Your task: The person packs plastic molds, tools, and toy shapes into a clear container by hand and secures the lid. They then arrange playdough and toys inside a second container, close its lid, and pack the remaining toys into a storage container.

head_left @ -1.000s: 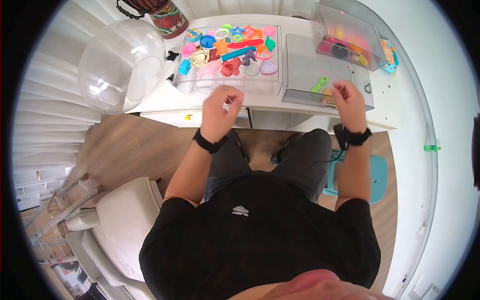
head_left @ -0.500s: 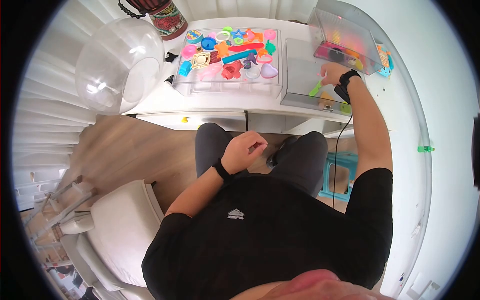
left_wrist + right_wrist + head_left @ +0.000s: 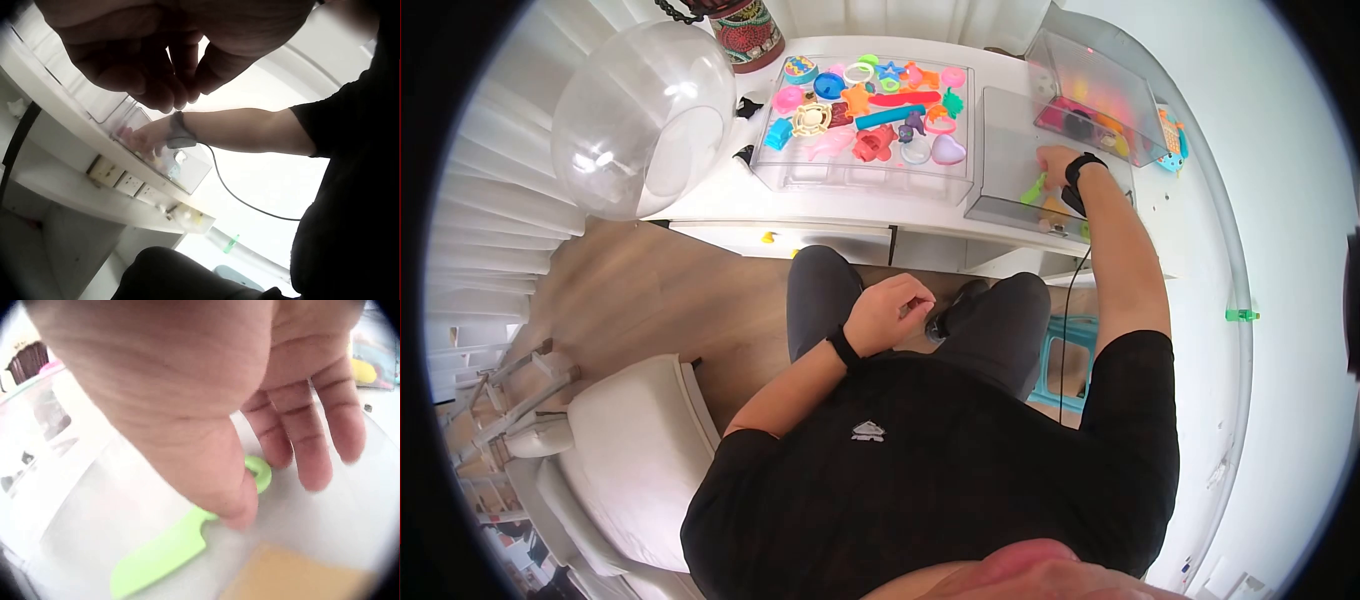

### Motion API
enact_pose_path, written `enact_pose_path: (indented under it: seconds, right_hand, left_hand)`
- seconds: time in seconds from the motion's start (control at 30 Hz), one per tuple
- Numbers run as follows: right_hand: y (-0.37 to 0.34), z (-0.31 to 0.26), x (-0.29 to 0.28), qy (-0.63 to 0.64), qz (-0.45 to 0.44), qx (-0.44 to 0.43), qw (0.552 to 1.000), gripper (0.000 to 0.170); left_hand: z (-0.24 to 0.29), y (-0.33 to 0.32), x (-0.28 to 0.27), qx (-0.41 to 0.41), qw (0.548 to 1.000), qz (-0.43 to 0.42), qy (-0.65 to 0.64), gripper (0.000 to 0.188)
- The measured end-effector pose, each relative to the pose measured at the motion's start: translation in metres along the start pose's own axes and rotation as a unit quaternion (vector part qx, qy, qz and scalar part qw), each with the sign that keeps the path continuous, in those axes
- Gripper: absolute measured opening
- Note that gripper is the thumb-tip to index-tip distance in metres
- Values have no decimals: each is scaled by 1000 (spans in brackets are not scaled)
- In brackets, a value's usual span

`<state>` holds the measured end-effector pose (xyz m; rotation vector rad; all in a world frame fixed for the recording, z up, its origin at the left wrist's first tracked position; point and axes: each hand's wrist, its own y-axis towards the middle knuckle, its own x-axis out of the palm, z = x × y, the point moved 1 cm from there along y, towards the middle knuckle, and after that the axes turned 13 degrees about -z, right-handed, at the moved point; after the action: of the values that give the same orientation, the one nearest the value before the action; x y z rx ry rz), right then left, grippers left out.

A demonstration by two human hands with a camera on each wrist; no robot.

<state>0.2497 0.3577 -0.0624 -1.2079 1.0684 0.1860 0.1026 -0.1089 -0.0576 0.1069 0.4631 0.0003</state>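
My right hand (image 3: 1057, 165) reaches over the grey see-through container (image 3: 1000, 125) at the table's right. In the right wrist view its thumb presses the handle of a green toy knife (image 3: 159, 553), with the index finger hidden behind it. The other fingers reach loosely past the handle's ring. The knife's blade points away from the palm, and a tan flat piece (image 3: 290, 575) lies close by. My left hand (image 3: 890, 310) hangs over my lap, fingers loosely curled, holding nothing. In the left wrist view its thumb and fingertips come close together.
A clear tray (image 3: 770, 175) of colourful plastic toys stands left of the container. Behind the container is a see-through box (image 3: 1090, 75) with coloured things inside. A large clear globe (image 3: 640, 110) stands at the left. A cable (image 3: 1064, 340) hangs from my right wrist.
My left hand has dropped from before the toy tray to my lap. My right hand has reached forward to the green toy knife and stayed there over the last half second.
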Motion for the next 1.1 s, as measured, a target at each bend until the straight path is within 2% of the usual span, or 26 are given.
enact_pose_path:
  seconds: [0.23,0.53,0.6,0.63,0.67,0.77,0.8,0.87,0.93,1.0,1.03,1.1]
  right_hand:
    - [11,1,0,-41,-42,-7,998,36]
    - [3,2,-2,-88,-53,2,995,21]
    - [-16,7,-4,122,23,-48,991,17]
    - [-25,4,-8,190,25,-41,981,18]
    - [-36,2,-12,189,26,-42,981,18]
    - [-81,-20,-28,258,119,-41,958,17]
    - [-89,-24,-24,257,118,-42,958,17]
    - [-105,-30,-19,337,202,-91,915,16]
    - [-124,-51,-10,360,205,-94,905,13]
    - [-134,-65,6,473,223,-186,832,12]
    - [-141,-78,13,472,222,-186,833,12]
    - [-155,-110,27,572,226,-230,754,13]
  left_hand:
    - [-2,2,-1,12,1000,5,7,5]
    - [-3,0,-2,9,1000,10,6,6]
    - [-2,-2,-4,7,1000,10,11,6]
    - [-1,-2,-6,8,1000,12,12,6]
    - [0,-2,-8,8,1000,15,13,5]
    - [-1,1,-15,5,999,28,16,5]
    - [-2,2,-18,4,999,29,16,5]
    - [-2,8,-25,3,999,41,-4,6]
    - [2,17,-32,11,998,52,-20,7]
    - [8,27,-39,20,997,63,-34,8]
    - [13,32,-42,35,997,67,-27,11]
    - [20,41,-45,49,996,72,-18,14]
